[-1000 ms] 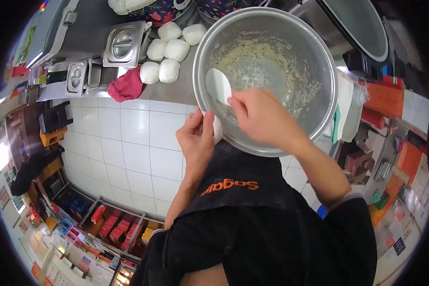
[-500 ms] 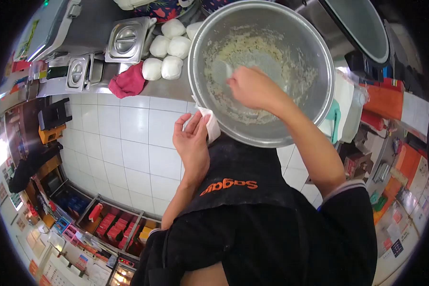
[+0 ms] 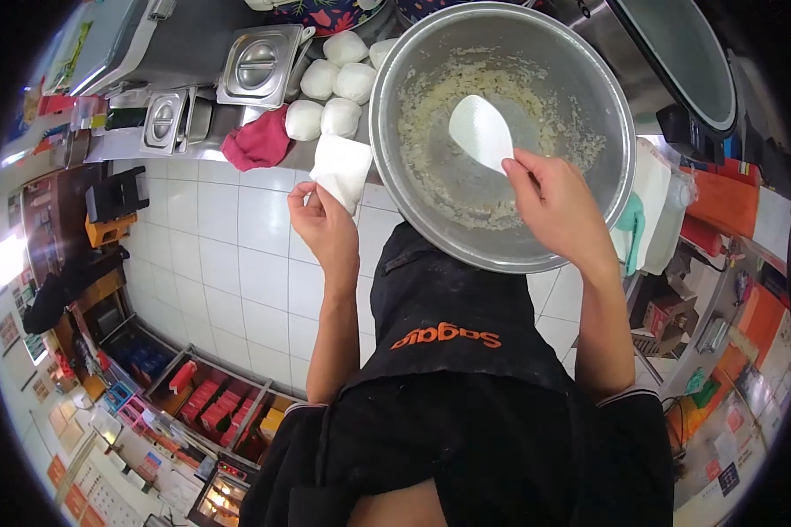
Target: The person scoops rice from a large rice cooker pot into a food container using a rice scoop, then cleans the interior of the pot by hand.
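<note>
A large steel mixing bowl (image 3: 589,220) rests against my black apron, its inside smeared with pale rice remnants. My right hand (image 3: 549,198) holds a white rice paddle (image 3: 482,132) lifted over the bowl's middle. My left hand (image 3: 323,224) is out to the left of the bowl, pinching a white square sheet (image 3: 343,169) by its lower corner. Several white wrapped rice balls (image 3: 330,92) lie on the steel counter just beyond the sheet.
A crumpled red cloth (image 3: 259,145) lies beside the balls. Two lidded steel containers (image 3: 259,63) stand on the counter at left. A dark cooker pot (image 3: 677,53) sits at upper right. White floor tiles and red-stocked shelves lie below.
My left hand has left the bowl's rim and moved left, raising the white sheet flat. My right hand has drawn the paddle back up out of the rice.
</note>
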Tool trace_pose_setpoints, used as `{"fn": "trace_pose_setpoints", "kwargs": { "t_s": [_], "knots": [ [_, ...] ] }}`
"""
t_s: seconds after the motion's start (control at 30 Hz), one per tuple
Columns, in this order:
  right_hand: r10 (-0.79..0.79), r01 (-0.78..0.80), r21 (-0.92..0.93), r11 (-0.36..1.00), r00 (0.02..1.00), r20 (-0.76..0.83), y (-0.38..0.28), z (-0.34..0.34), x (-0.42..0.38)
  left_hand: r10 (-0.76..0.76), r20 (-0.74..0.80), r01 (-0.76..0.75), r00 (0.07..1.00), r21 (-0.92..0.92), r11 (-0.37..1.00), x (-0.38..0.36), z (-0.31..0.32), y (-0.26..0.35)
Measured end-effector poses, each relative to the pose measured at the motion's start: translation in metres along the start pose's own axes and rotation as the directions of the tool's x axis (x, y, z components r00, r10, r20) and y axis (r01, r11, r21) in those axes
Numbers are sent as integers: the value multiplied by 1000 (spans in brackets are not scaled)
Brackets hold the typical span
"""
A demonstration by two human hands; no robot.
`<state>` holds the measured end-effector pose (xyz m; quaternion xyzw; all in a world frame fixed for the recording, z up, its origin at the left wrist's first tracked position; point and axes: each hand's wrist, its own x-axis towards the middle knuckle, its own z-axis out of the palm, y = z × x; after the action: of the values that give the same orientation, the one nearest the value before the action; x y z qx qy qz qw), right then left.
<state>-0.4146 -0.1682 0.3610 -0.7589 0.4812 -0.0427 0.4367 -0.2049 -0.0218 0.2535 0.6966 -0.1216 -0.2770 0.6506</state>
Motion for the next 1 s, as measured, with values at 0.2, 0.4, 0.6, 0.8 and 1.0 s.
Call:
{"fn": "trace_pose_setpoints", "kwargs": {
  "t_s": [0.2, 0.4, 0.6, 0.8, 1.0],
  "knots": [
    [-32, 35, 32, 999, 997, -73, -1, -6, -3, -116, 32, 119, 993, -117, 986, -3, -4, -7],
    [-44, 48, 88, 995, 998, -47, -8, -5, -1, -170, -51, 159, 984, -175, 972, -11, -1, -20],
    [-67, 74, 115, 991, 996, -62, -8, -6, 2, -28, -15, 28, 1000, -7, 1000, -39, 22, 2],
    [-77, 82, 91, 992, 995, -61, -3, -6, 3, -16, 208, 69, 978, -247, 967, -51, 8, 13],
    [-11, 11, 81, 997, 1000, 0, 7, -6, 3, -219, 283, 280, 934, -195, 940, -36, 7, 19]
  ]
}}
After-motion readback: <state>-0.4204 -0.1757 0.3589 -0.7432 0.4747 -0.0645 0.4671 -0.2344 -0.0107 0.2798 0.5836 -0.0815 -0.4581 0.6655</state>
